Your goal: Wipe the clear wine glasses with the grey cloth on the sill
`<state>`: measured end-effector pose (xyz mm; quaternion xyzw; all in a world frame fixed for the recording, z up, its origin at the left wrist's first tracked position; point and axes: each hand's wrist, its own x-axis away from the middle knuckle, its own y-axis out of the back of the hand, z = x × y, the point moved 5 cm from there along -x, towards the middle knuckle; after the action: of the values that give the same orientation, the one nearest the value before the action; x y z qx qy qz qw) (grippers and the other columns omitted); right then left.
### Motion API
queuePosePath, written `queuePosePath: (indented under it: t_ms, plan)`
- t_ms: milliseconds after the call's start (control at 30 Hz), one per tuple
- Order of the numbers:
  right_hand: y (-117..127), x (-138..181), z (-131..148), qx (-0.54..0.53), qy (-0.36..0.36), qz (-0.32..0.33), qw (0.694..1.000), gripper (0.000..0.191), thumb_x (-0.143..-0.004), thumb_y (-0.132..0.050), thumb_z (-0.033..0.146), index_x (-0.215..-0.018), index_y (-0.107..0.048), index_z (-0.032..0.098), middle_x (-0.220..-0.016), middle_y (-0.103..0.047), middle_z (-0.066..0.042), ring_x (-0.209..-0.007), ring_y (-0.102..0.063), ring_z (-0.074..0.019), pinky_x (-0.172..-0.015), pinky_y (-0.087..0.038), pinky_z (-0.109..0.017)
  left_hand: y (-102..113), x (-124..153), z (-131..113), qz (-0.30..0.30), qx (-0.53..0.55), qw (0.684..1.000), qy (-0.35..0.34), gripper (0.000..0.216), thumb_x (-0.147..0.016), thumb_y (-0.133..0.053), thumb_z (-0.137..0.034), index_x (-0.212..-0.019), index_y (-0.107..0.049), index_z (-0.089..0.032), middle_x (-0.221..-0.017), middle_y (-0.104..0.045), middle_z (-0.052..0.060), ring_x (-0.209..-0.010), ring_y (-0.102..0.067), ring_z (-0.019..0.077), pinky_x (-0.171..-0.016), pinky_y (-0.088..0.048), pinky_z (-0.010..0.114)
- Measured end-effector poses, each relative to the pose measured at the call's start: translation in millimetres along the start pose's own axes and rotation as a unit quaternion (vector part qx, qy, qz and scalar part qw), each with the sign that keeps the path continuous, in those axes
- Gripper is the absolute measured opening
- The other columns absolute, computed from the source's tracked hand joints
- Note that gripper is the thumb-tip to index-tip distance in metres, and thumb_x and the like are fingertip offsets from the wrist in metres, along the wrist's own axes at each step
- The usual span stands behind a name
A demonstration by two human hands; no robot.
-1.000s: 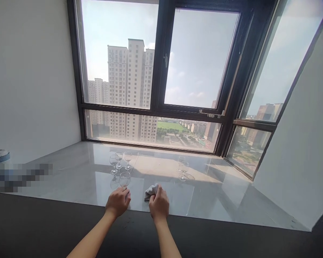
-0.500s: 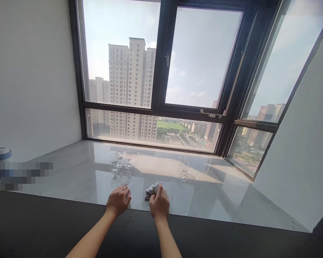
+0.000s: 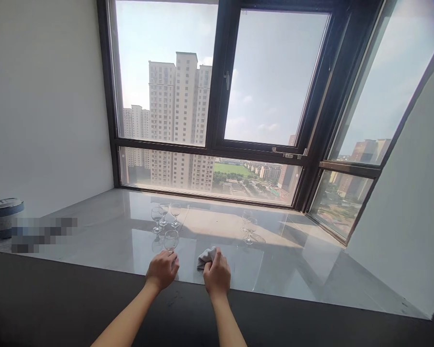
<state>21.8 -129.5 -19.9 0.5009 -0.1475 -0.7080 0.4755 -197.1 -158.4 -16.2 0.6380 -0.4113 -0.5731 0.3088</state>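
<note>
My left hand (image 3: 162,270) is closed around the lower part of a clear stemmed wine glass (image 3: 171,239), whose round bowl rises above my fingers. Its stem and foot are hidden by the hand. A grey cloth (image 3: 205,258) is bunched in my right hand (image 3: 217,274), pinched between thumb and fingers just above the sill. The cloth and the held glass are apart. Beyond my left hand stand three more wine glasses (image 3: 156,220), upright and close together. Farther right, two wine glasses (image 3: 250,230) stand upright in and beside the sunlit patch.
The glossy grey window sill (image 3: 104,241) reflects the light and ends in a front edge near my wrists. A lidded bucket (image 3: 4,217) sits at the far left, beside a blurred-out patch. Dark window frames (image 3: 217,149) rise behind, with white walls at both sides.
The whole view has shifted slightly, so everything lies a little farther right. Both hands keep their holds on the wine glass and the cloth, with no clear movement.
</note>
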Motion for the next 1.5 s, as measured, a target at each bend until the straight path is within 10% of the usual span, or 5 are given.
queuePosePath:
  t_ms: [1500]
  plan:
    - [5.8, 0.5, 2.5, 0.024, 0.033, -0.052, 0.998, 0.047, -0.084, -0.041, 0.016, -0.131, -0.038, 0.016, -0.118, -0.051, -0.015, -0.111, -0.046, -0.0295, -0.089, -0.040, -0.040, 5.6, 2.1, -5.5, -0.013, -0.022, 1.000, -0.014, 0.030, -0.092, -0.038, -0.031, -0.091, -0.067, -0.021, -0.103, -0.068, 0.009, -0.102, -0.060, 0.0256, -0.087, -0.045, 0.038]
